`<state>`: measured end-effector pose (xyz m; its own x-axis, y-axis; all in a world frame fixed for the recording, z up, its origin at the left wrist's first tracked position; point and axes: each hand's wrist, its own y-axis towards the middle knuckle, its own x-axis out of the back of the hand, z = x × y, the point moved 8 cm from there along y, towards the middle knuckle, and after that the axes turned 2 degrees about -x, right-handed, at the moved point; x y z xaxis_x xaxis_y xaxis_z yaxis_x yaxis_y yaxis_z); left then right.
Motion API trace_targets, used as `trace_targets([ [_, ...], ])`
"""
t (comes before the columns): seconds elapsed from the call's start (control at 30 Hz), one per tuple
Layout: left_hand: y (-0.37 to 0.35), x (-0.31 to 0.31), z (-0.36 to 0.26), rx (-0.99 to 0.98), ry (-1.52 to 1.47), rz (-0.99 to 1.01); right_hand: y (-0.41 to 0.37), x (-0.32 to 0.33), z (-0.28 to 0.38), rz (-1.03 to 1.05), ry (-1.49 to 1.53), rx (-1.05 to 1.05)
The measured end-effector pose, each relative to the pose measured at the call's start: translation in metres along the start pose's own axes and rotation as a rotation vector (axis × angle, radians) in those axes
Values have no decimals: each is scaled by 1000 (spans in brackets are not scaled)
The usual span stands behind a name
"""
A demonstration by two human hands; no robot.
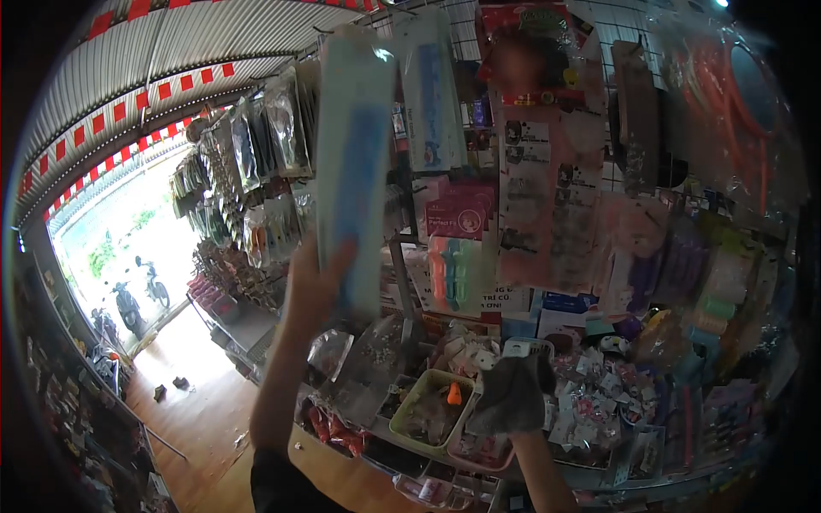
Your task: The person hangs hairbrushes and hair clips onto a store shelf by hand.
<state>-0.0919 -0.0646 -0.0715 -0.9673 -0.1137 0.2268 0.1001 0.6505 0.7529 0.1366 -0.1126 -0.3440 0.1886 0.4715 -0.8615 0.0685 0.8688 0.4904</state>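
Note:
My left hand (pixel 318 278) is raised at the centre left, its fingers against the lower part of a long pale package (pixel 355 162) with a blue middle. The package looks blurred and upright, its top near a rack hook. A similar package (pixel 430 103) hangs just to its right. Lower down, my right hand is covered by a bunched grey cloth (pixel 510 395); only the wrist and forearm show below it. The cloth is above the small baskets, beside a green basket (pixel 395 425) holding an orange item (pixel 454 393).
Pink boxes (pixel 460 209) and a pink card sheet (pixel 547 197) are on the wire rack. Small packets (pixel 603 393) fill the counter's right side. Packaged goods (pixel 286 120) hang at the left. Beyond the wooden floor (pixel 197 427), motorbikes (pixel 126 303) stand outside the bright doorway.

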Motion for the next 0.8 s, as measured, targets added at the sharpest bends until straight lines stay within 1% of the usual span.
trace_targets([
  [0.03,30,-5,-16,56,-102,14,-7,11,1,-143,-746,-20],
  [0.07,60,-14,-22,18,-328,61,-11,16,9,-290,-1492,-38],
  [0.1,85,-20,-25,-15,-403,75,-12,5,11,-288,-1494,-32],
  [0.13,105,-25,-27,-48,-477,88,-17,-44,16,-115,-1984,257],
  [0.17,121,-30,-25,-54,-476,88,-27,-89,7,99,-2440,588],
  [0.2,132,-37,-23,-66,-496,107,-39,-111,-12,358,-2846,967],
  [0.23,137,-42,-23,-76,-514,129,-41,-107,-10,354,-2843,971],
  [0.3,134,-51,-25,-65,-536,175,-41,-80,14,151,-2636,729],
  [0.33,132,-58,-25,-51,-562,217,-44,-66,18,145,-2637,727],
  [0.37,130,-62,-24,-49,-563,222,-46,-51,23,74,-2678,786],
  [0.4,129,-65,-21,-52,-577,206,-49,-42,27,2,-2717,845],
  [0.43,127,-66,-19,-54,-592,188,-50,-43,28,-1,-2718,841],
  [0.5,122,-69,-15,-16,-623,185,-46,-34,33,-56,-2615,603],
  [0.53,120,-68,-13,19,-652,181,-45,-18,31,-52,-2615,600],
  [0.6,116,-67,-16,11,-684,205,-35,52,16,51,-2734,107],
  [0.63,115,-67,-19,2,-716,231,-33,48,15,53,-2734,108],
  [0.67,117,-66,-21,2,-716,228,-31,39,12,101,-2755,79],
  [0.7,118,-68,-23,13,-722,265,-30,28,7,151,-2773,47],
  [0.73,119,-69,-23,26,-728,301,-28,13,6,160,-2771,42],
  [0.77,121,-70,-22,31,-724,295,-27,-13,2,261,-2863,188],
  [0.8,122,-78,-21,68,-731,336,-28,-36,-4,366,-2944,341],
])
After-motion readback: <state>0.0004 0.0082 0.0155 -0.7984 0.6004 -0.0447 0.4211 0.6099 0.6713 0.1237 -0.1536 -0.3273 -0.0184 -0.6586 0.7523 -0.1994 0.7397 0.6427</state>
